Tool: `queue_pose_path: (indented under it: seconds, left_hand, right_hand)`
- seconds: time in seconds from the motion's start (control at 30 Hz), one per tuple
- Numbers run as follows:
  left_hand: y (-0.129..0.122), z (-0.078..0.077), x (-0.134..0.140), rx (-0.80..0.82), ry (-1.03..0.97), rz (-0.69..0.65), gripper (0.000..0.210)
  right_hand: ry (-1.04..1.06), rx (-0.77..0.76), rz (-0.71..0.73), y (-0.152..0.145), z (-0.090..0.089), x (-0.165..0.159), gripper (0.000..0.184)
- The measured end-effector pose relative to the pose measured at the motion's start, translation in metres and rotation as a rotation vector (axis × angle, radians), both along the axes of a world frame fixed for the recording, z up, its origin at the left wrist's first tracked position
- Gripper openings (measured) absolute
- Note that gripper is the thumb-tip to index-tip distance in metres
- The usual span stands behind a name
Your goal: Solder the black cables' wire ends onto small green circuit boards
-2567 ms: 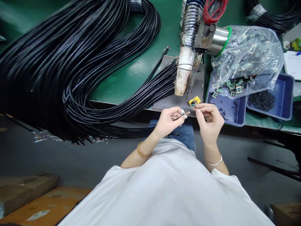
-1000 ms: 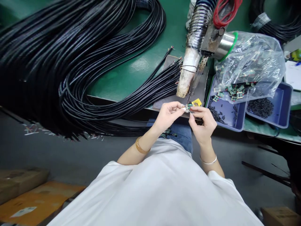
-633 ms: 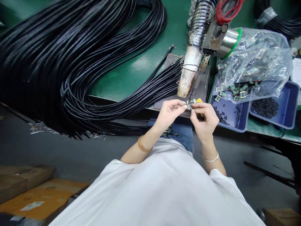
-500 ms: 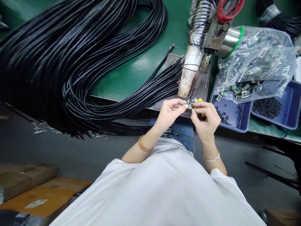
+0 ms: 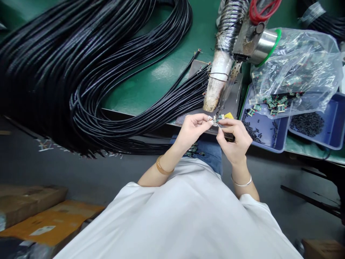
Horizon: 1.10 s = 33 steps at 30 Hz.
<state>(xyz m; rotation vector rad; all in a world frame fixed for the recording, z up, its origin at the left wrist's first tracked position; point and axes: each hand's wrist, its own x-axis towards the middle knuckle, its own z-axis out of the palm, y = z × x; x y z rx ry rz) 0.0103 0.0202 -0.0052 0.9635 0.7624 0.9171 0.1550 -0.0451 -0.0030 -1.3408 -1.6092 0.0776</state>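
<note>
Over the table's front edge, my left hand [image 5: 194, 128] pinches fine wire ends between thumb and fingertips. Close beside it, the thumb and fingers of my right hand [image 5: 235, 136] are pressed together on a thin, pale wire. A small green circuit board [image 5: 220, 117] shows between the fingertips, just below the soldering iron [image 5: 236, 68], whose tip points down at it. Fingers partly cover the joint between wire and board. Black cables [image 5: 172, 102] with stripped ends lie left of the iron. Several finished-looking boards [image 5: 192, 149] rest by my lap.
A foil-wrapped duct [image 5: 221, 70] hangs left of the iron, and a solder spool [image 5: 265, 46] sits right of it. Blue trays [image 5: 281, 135] hold small black pieces. A clear bag [image 5: 299, 68] of circuit boards lies over them. A thick cable coil [image 5: 54, 72] fills the left side.
My right hand has shifted slightly left and down, and the thin wire at its fingertips shows more plainly. My left hand stays nearly in place.
</note>
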Motion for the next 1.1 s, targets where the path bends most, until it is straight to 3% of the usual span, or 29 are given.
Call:
queue_pose_path:
  seconds: [0.73,0.97,1.1]
  left_hand:
    - [-0.0033,0.0017,0.0044,0.135,0.068,0.041,0.024]
    - [-0.0026,0.0013,0.0012,-0.080,-0.048,-0.085,0.033]
    - [-0.0027,-0.0022,0.0042,0.003,-0.019,-0.034,0.032]
  right_hand:
    - [0.029,0.002,-0.051,0.0045,0.0036,-0.0027,0.016]
    - [0.030,0.021,-0.018,0.0039,-0.0010,-0.0009,0.013]
    - [0.012,0.034,-0.018,0.0040,-0.0033,-0.0007,0.016]
